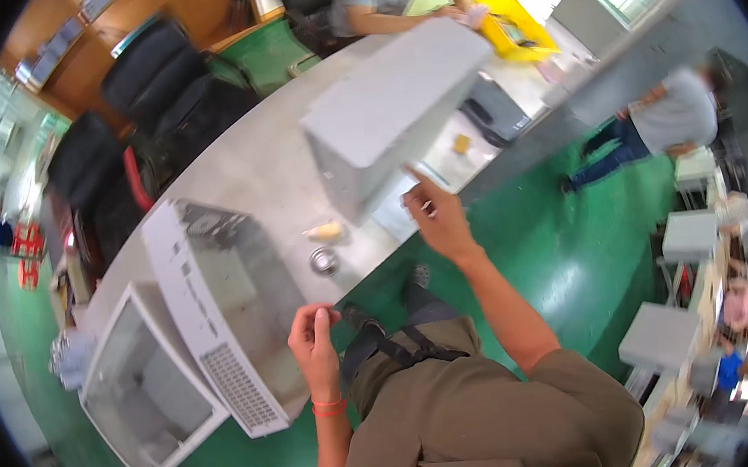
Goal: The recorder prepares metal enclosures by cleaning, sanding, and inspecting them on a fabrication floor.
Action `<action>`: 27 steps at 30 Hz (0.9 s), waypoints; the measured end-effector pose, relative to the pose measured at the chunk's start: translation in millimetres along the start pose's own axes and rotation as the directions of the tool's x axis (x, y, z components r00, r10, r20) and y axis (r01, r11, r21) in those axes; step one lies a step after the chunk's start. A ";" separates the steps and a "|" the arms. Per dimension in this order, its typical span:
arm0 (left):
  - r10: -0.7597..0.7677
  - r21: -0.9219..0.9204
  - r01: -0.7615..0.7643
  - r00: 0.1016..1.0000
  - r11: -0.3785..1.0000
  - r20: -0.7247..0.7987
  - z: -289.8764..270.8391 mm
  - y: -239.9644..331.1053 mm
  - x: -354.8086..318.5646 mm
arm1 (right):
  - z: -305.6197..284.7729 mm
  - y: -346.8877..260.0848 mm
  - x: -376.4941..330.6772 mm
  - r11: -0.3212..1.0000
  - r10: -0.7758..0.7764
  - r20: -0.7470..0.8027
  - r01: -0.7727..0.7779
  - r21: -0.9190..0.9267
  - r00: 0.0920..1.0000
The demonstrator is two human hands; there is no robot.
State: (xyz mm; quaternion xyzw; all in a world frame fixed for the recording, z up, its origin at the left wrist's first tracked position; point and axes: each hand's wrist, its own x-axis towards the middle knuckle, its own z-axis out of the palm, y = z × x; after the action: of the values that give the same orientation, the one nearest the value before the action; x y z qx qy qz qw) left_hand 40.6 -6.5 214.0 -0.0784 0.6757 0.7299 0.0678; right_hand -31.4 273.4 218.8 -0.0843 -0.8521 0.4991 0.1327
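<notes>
Brown clothing (476,404); left fingers (321,327) near vented casing (190,292); yellow bin (509,50), dark contents (514,33)

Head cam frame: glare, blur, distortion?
Head view: fisheye bows the pale table's far edge, corners go black; head view: whitish glare on the green floor; head view: the large grey box looks slightly smeared.

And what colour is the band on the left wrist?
The wristband is orange-red, best seen in the head view.
</notes>
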 end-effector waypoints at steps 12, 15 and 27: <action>0.185 0.179 -0.177 0.983 0.968 -0.025 76.5 27.9 27.5 | -66.3 245.6 47.3 0.919 0.131 -0.289 -0.225 -0.323 0.948; 0.337 0.226 -0.301 0.930 0.927 -0.145 99.2 48.6 40.5 | -91.4 284.6 98.7 0.876 0.079 -0.224 -0.175 -0.450 0.971; 0.651 0.534 -0.629 0.738 0.566 0.179 226.4 215.6 141.1 | -116.0 351.1 146.5 0.738 -0.051 0.001 0.038 -0.674 0.999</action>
State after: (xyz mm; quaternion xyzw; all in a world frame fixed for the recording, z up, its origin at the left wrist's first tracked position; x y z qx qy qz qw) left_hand -146.8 201.5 412.2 0.1812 0.8419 0.4701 -0.1936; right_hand -130.7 581.1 -12.8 -0.1105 -0.9755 0.1533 0.1127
